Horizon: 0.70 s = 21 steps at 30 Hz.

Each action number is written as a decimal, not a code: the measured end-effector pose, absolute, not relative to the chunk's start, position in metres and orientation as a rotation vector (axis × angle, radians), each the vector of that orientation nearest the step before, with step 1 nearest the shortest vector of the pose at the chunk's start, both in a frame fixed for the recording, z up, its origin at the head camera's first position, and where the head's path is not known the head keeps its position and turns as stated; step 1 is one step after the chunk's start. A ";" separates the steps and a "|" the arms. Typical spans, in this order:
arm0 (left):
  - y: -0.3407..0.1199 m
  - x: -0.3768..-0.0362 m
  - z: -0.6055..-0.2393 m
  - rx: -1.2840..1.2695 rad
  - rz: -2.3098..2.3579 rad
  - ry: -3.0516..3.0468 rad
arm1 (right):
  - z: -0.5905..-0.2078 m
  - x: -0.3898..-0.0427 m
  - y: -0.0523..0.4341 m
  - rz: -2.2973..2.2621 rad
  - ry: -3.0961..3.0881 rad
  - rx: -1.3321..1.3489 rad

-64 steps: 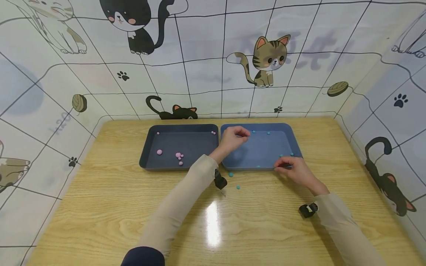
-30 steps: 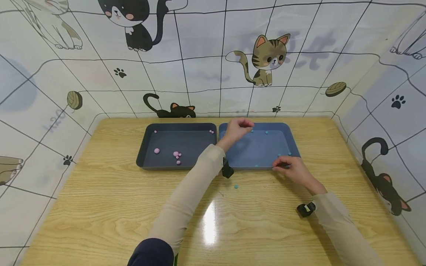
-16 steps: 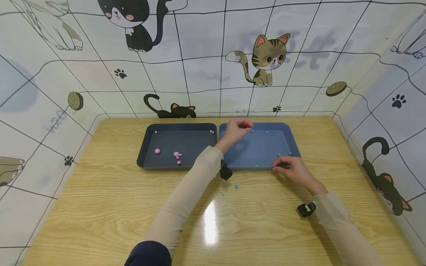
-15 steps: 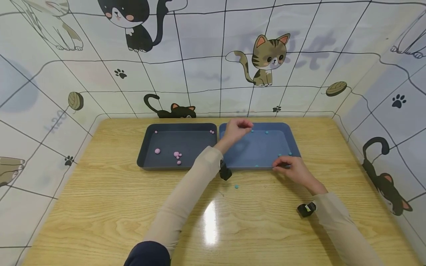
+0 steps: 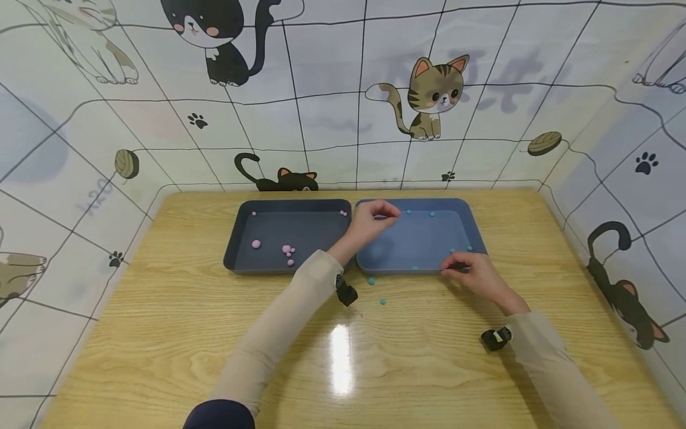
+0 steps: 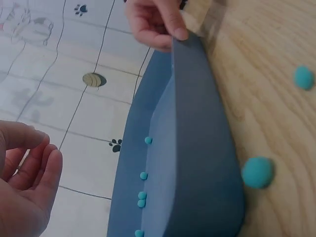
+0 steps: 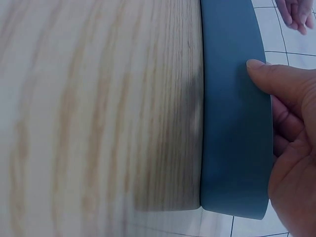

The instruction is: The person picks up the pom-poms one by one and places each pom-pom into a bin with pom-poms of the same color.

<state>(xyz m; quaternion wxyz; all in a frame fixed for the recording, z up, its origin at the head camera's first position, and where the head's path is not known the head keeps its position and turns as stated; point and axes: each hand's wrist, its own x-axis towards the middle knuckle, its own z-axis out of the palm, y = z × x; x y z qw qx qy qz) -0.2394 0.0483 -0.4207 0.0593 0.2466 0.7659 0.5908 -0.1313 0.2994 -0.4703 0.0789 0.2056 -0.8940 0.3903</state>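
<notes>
My right hand (image 5: pixel 468 275) grips the near rim of the blue tray (image 5: pixel 423 238) toward its right corner. In the right wrist view its thumb (image 7: pixel 269 74) lies on the outer wall, with the fingers curled behind the rim. My left hand (image 5: pixel 371 223) hovers over the left part of this tray, fingers loosely curled and fingertips close together. Nothing shows between them in the left wrist view. Several small teal balls (image 6: pixel 143 176) lie in the tray along its edges. Two more teal balls, one nearer (image 5: pixel 371 281) and one farther out (image 5: pixel 383 301), lie on the table before it.
A dark grey tray (image 5: pixel 257 262) stands directly left of the blue one. It holds several pink balls (image 5: pixel 256 244) of differing sizes. The wooden table (image 5: pixel 187 333) backs onto walls (image 5: pixel 332 119) printed with cats.
My left hand has drawn slightly left and toward me, its forearm with it. A teal ball in front of the tray, hidden half a second ago, now shows. My right hand keeps its grip.
</notes>
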 end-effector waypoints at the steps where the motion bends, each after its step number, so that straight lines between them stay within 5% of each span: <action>1: 0.047 -0.237 -0.420 0.756 1.789 2.311 | -0.470 -0.131 0.299 1.168 -2.672 0.619; 21: 0.016 -0.193 -0.437 1.148 1.818 2.278 | -0.471 -0.132 0.300 1.135 -2.678 0.623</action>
